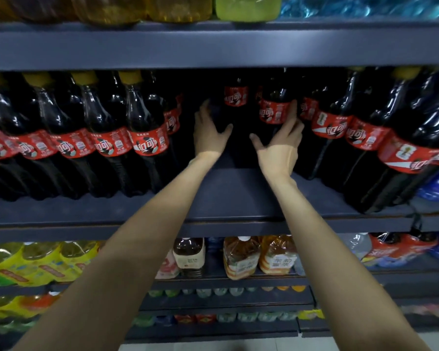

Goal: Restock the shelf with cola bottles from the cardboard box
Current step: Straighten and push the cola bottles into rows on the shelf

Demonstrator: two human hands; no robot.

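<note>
While both bare arms stretch deep into the middle tier, I see my left hand (209, 134) laid against the dark side of a tall cola bottle with a red label (235, 107) standing far back in the gap, its fingers straight and spread up the left flank and its thumb angled toward the centre. My right hand (280, 145) mirrors it on a second dark cola bottle with a red label (274, 107) just beside the first: the fingers run up along that bottle's right edge next to the label, and the thumb points inward. Whether either hand truly wraps its bottle I cannot tell, since the bodies melt into shadow; what shows is extended fingers touching plastic.

These two bottles stand upright at the rear of the dark blue-grey metal shelf (226, 198), whose front strip lies bare below my wrists. To the left a row of yellow-capped cola bottles (86, 138) fills the shelf to the front edge, and to the right more large cola bottles (365, 138) crowd the shelf front. Below sit amber tea bottles with white caps (259, 257) and yellow-green wrapped packs (36, 262). No cardboard box appears in my view.
</note>
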